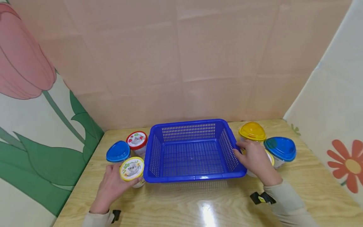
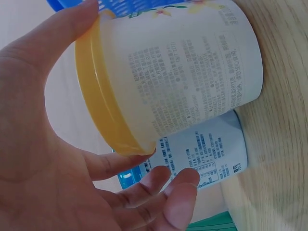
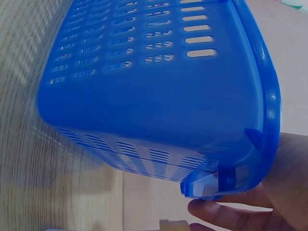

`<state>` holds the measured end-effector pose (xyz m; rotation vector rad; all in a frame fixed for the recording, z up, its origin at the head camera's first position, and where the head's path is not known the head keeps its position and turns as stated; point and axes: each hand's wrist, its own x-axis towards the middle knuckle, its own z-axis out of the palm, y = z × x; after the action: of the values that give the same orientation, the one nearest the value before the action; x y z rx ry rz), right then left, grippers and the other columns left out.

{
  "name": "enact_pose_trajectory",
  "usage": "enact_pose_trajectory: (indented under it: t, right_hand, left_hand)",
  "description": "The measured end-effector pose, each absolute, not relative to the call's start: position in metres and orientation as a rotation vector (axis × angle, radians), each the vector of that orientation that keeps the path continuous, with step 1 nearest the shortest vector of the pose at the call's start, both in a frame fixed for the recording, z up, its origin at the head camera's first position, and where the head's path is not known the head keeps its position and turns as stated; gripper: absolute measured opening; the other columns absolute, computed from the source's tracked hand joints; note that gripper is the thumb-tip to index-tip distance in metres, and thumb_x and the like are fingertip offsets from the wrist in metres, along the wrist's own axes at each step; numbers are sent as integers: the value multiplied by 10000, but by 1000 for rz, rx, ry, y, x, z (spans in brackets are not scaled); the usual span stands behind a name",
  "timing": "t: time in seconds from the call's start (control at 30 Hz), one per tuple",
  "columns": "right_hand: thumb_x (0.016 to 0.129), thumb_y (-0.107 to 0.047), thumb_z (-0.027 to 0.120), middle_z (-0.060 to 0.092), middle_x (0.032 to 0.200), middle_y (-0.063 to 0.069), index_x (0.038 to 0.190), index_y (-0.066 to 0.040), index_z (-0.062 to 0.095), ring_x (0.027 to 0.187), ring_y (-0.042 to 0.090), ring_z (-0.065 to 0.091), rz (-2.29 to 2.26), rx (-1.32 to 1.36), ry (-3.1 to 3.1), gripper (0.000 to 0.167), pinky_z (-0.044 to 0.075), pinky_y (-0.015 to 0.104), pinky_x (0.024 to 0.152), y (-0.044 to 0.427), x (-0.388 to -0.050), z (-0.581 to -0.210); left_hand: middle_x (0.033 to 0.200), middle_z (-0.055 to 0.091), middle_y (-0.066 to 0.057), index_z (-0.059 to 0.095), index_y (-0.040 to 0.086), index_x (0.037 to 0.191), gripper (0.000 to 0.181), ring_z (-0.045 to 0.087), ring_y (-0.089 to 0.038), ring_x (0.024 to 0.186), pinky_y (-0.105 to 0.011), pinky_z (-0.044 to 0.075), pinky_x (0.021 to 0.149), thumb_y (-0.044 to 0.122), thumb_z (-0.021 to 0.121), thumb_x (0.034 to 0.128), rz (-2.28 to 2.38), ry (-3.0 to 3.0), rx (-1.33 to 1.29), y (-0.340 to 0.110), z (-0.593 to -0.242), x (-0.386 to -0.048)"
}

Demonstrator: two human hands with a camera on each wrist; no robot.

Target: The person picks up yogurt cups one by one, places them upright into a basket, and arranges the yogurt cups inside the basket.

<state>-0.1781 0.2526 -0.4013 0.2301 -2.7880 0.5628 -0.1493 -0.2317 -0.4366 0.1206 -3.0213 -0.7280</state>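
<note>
The left hand [image 1: 112, 184] pinches the lid of the yellow tub [image 1: 132, 168] in the head view, and the right hand [image 1: 256, 157] is clamped on the right rim of the basket [image 1: 193, 177]. The yellow tub is just left of the basket's near left corner. The basket sits in the middle of the table [image 1: 181, 206], between two groups of tubs. Behind the yellow tub are the red tub [image 1: 137, 141] and, farther left, the left blue tub [image 1: 118, 152]. On the other side, the domed tub [image 1: 252, 130] is behind the right hand, the right blue tub [image 1: 280, 148] is to its right, and a pale tub [image 1: 270, 157] is partly covered by the hand

In the left wrist view, thumb and forefinger span the yellow lid; the other fingers are off it, in front of the left blue tub. The yellow tub's base is at the tabletop, and a strip of basket shows at the top

In the right wrist view, the slotted outer wall of the basket fills the middle. Fingers are bent below the rim's corner; the thumb is hidden. A bit of yellow lid shows at the bottom edge
</note>
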Motion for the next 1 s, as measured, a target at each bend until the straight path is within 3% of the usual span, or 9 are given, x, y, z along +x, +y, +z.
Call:
enact_pose_trajectory:
  t: [0.5,0.83,1.0]
  right_hand:
    - [889,-192,739,705,1026,275,1106,85,711,850,378,685,566,228,-2778,353,576,515,729,253,-178,-403]
    - [886,-182,741,705,1027,278,1104,87,712,845,376,684,568,228,-2774,347,577,510,719,253,-178,-402]
    - [887,-183,740,705,1023,278,1106,89,711,838,372,683,567,228,-2776,351,577,508,716,253,-177,-402]
  left_hand:
    - [1275,398,-273,355,0,1442,1119,479,-412,1104,-622,501,836,684,804,678,-752,-3035,144,-238,-438,-144]
    - [1254,444,-306,393,-47,1426,950,512,-437,1076,-626,495,849,415,861,739,-688,-3013,116,-237,-426,-135]
    - [1272,460,-297,395,-24,1434,949,483,-448,1120,-624,496,816,497,825,766,-694,-2979,135,-229,-424,-132]
